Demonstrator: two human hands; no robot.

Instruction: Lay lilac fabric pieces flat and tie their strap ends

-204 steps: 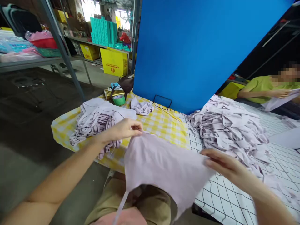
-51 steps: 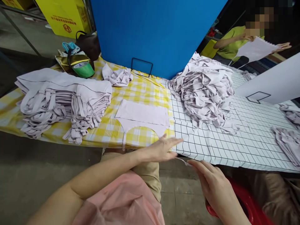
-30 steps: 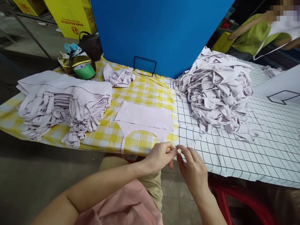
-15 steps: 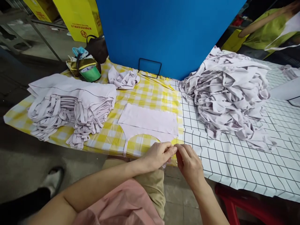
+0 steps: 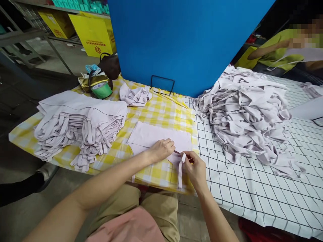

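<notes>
A pale lilac strappy top [image 5: 141,134] lies flat on the yellow checked cloth, its straps toward the near edge. My right hand [image 5: 195,168] pinches the strap [image 5: 180,174] close to its light slider, at the garment's right corner; the strap's lower part hangs down. My left hand [image 5: 163,150] rests over the middle of the top with its fingers curled. A thin dark line shows between the two hands; whether it is a seam or something held is unclear. What my left fingers grip, if anything, is hidden.
A neat stack of similar tops [image 5: 83,104] lies left, a loose heap of them [image 5: 247,111] right. Behind stand a blue panel [image 5: 189,43], a crumpled top [image 5: 135,94] and a green roll [image 5: 102,90]. A person in green [image 5: 275,50] sits at far right.
My hands were together at the table's near edge; both have moved up over the top and apart. The left went farther left, and the slider strap now shows at my right fingers. The view has shifted slightly.
</notes>
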